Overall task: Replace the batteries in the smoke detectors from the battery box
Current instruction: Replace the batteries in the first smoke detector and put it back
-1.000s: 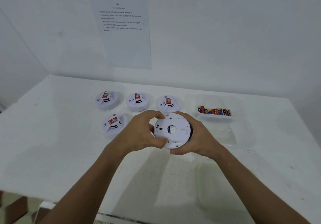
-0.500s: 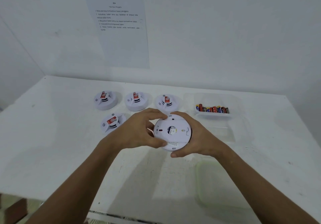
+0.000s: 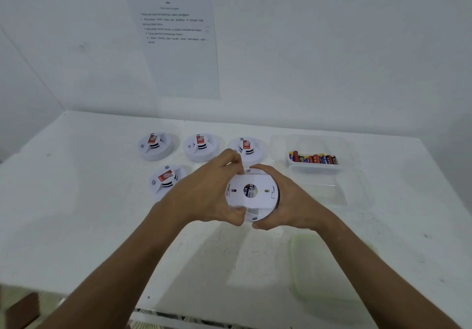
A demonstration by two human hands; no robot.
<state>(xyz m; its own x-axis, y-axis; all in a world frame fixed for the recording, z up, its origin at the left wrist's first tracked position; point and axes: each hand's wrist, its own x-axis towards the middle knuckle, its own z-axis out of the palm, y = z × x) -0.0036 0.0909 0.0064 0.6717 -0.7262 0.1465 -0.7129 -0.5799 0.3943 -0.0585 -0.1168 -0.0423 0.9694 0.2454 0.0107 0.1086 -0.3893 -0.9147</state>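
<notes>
Smoke detector (image 3: 251, 194) held above the white surface (image 3: 76, 226), back side up toward the camera, between both hands. Left hand (image 3: 207, 196) grips its left edge, thumb curled under the near rim, fingers over the far rim. Right hand (image 3: 286, 201) cups the right edge, thumb at the near rim, fingertips at the top. Round hole in the middle of the back plate; something printed shows through it, too small to read. Small label strip visible on the near rim.

Nearest on the surface, right of the forearms: translucent greenish lid (image 3: 324, 270) lying flat.

Beyond the hands, right: empty clear tray (image 3: 329, 190), and just behind it the battery box (image 3: 316, 168) with a row of mixed-colour batteries (image 3: 313, 159) lying side by side.

Left of the hands: one detector (image 3: 166, 180) face up, red sticker on top. Back row: three more detectors (image 3: 155, 146) (image 3: 201, 147) (image 3: 247, 150) side by side, each with a red sticker; the rightmost is partly hidden behind the left hand's fingers.

Far wall: printed instruction sheet (image 3: 176, 40) taped up, text too blurred to read.
</notes>
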